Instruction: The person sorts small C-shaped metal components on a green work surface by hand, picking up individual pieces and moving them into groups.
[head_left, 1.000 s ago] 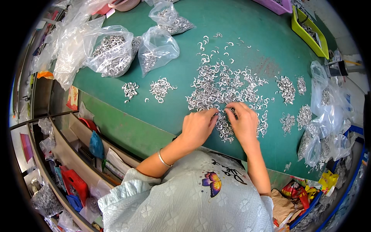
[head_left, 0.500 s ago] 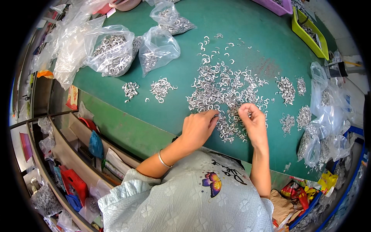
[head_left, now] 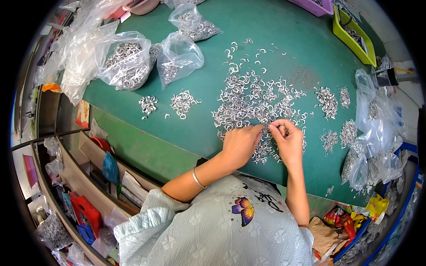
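Note:
A wide heap of small silvery curved metal pieces (head_left: 242, 99) lies loose on the green tabletop (head_left: 177, 133). Over its near edge my left hand (head_left: 242, 144), with a bracelet on the wrist, is closed, thumb and forefinger pinched together. My right hand (head_left: 287, 141) meets it there, its fingers also in a pinch. The fingertips of both hands come together above the heap. Whatever sits between them is too small to make out. Smaller sorted piles lie apart: two on the left, one of them a rounded pile (head_left: 183, 104), and several on the right, including a larger pile (head_left: 327, 103).
Clear plastic bags of metal pieces (head_left: 128, 66) stand at the far left. More filled bags (head_left: 372, 146) lie along the right edge. A yellow-green tray (head_left: 355, 37) and a purple tray (head_left: 317, 6) sit at the far right. Open shelving (head_left: 102, 177) runs below the table at left.
My left hand has moved right to meet my right hand, which has shifted slightly left. Their fingertips, apart before, are now together over the heap.

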Motion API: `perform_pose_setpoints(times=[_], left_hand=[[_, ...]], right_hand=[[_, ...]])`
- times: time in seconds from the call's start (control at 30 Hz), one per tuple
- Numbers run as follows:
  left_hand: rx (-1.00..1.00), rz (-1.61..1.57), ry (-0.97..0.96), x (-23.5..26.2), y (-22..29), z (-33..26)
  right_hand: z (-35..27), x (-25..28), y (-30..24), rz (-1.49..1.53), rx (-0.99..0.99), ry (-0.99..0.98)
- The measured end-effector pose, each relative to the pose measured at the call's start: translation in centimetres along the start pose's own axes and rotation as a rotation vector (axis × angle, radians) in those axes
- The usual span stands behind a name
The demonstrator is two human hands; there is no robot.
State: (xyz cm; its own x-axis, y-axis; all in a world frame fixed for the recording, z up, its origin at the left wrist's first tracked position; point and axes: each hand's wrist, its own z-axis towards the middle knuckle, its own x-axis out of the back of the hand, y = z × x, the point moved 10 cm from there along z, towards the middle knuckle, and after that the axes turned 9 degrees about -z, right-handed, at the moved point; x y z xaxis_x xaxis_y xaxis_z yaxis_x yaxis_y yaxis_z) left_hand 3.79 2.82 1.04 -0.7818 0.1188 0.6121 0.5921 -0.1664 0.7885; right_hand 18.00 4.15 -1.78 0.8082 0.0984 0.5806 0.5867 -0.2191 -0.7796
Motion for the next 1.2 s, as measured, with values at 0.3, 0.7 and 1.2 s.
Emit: perform_pose_setpoints(times=[0.3, 0.7, 1.2], left_hand=[[0.019, -0.018, -0.076, 0.1, -0.3, -0.8], [0.057, -0.047, 0.0, 2.3, -0.4, -0.7], [-0.088, 0.053, -0.084, 1.2, -0.3, -0.1]], right_hand=[[-1.9, 0.2, -6.0, -0.613, 0.302, 0.206], [-1.2, 0.3, -1.3, 1.035, 0.021, -0.255], [-0.6, 0.6, -5.5, -0.443, 0.288, 0.148]])
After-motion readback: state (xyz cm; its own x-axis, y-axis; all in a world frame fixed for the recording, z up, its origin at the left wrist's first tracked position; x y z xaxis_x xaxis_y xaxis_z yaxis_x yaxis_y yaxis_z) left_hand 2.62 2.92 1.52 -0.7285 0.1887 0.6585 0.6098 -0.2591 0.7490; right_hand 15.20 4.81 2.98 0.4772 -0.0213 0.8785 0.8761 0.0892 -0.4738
